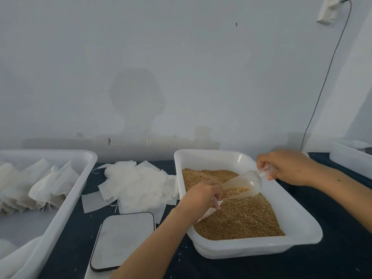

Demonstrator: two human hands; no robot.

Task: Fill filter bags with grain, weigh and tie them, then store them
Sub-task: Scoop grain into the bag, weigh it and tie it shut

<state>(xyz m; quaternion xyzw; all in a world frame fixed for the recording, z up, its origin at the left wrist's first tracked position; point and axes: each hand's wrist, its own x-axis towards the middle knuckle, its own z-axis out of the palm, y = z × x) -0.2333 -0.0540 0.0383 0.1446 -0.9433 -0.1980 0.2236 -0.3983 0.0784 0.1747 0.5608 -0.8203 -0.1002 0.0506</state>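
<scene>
Two hands at work over the grain tray (302, 224), which sits at the right-centre of the counter (332, 258). Step in hand, by my reading: filling. The right hand (289, 167) grasps the handle of a clear plastic scoop (244, 186); its grip is clenched round the handle. The left hand (201, 195) pinches a filter bag (209, 212) at its mouth, just at the scoop's lip; the bag hangs down onto the grain (241, 222), its lower end touching the grain surface.

Scoop orientation: long axis runs from the handle at upper right, toward the tray's back right corner, down to the open mouth at lower left. Tilted, mouth lowest, pointing into the bag opening. A small charge of grain lies in the scoop near the mouth. Whether it is flowing, cannot tell.

Bag: long axis roughly vertical to slanting, mouth up toward the scoop. How full it is, hidden by the hand.

Other items: scale (122, 240) near the counter's front edge, left of the grain tray, with nothing on its platform. Loose heap of empty bags (136, 184) behind it, mid-counter. Storage tray (70, 198) at the left edge holds bags with strings (48, 186), apparently finished ones.

Next move calls for: emptying the scoop with the mouth held open, then carrying the bag left to the scale without spilling. Weighing and tying not yet done for this bag.
</scene>
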